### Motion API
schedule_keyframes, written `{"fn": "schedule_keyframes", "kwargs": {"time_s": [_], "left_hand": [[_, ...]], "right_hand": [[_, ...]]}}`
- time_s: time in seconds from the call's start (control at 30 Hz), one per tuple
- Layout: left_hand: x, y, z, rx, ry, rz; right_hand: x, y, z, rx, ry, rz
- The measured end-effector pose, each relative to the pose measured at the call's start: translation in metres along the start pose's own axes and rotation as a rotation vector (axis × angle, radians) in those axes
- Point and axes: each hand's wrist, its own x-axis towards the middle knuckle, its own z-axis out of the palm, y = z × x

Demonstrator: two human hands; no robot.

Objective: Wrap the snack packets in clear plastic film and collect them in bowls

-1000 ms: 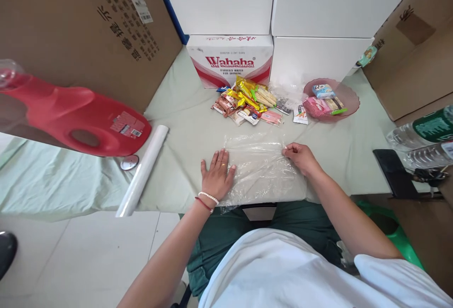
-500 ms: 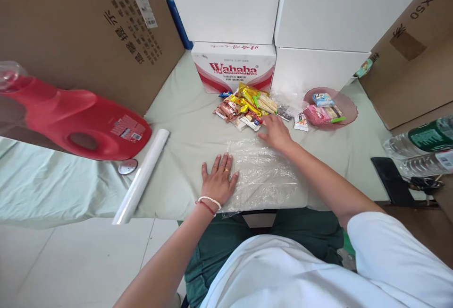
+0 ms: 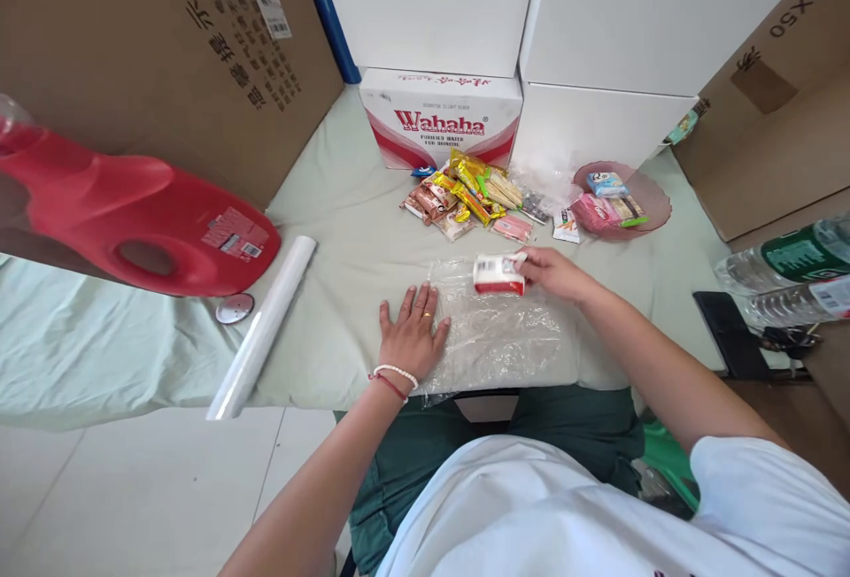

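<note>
A clear plastic sheet (image 3: 505, 338) lies flat on the pale green cloth in front of me. My left hand (image 3: 413, 336) rests flat on its left edge, fingers spread. My right hand (image 3: 551, 273) holds a small white and red snack packet (image 3: 498, 274) just above the sheet's far edge. Behind it lies a pile of wrapped snacks (image 3: 465, 198) in yellow, brown and pink wrappers.
A roll of cling film (image 3: 262, 327) lies at the left beside a red jug (image 3: 133, 223) and a small metal lid (image 3: 233, 308). A pink dish (image 3: 654, 196) holds more snacks. Cardboard and white boxes wall the back, among them a Wahaha box (image 3: 442, 121). Water bottles (image 3: 787, 272) lie at the right.
My right hand left the sheet's corner, reached to the snack pile, and came back over the sheet with a white and red packet. My left hand stayed flat on the sheet.
</note>
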Motion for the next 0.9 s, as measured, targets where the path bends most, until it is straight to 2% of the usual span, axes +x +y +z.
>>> {"fn": "schedule_keyframes", "kwargs": {"time_s": [0.03,0.07,0.13,0.2,0.23,0.33,0.43,0.57,0.67,0.8,0.9], "left_hand": [[0.000,0.000,0.000,0.001,-0.002,-0.002],[0.000,0.001,-0.001,0.003,-0.004,-0.005],[0.000,0.002,-0.002,0.003,-0.005,-0.009],[-0.001,0.003,-0.003,0.002,-0.007,-0.012],[-0.001,0.004,-0.003,0.002,-0.007,-0.014],[-0.001,0.004,-0.003,0.012,-0.010,-0.023],[-0.001,0.005,-0.003,0.024,-0.016,-0.037],[-0.001,0.006,-0.004,0.030,-0.016,-0.040],[-0.002,0.006,-0.004,0.029,-0.014,-0.032],[-0.001,0.003,-0.003,0.020,-0.021,-0.024],[0.000,0.002,-0.003,0.003,-0.024,-0.023]], "right_hand": [[-0.008,0.000,0.009,-0.003,-0.082,0.034],[-0.015,-0.001,0.018,-0.070,-0.109,0.066],[-0.026,-0.009,0.033,-0.334,-0.022,0.095],[-0.032,-0.020,0.043,-0.583,0.062,0.025],[-0.034,-0.025,0.046,-0.656,0.054,-0.035],[-0.035,-0.036,0.052,-0.760,-0.123,-0.148],[-0.035,-0.033,0.052,-0.821,-0.182,-0.111],[-0.043,-0.024,0.040,-0.792,-0.098,-0.060],[-0.049,-0.028,0.035,-0.731,-0.051,-0.093],[-0.046,-0.037,0.053,-0.700,-0.092,-0.177],[-0.041,-0.032,0.071,-0.713,-0.136,-0.170]]}}
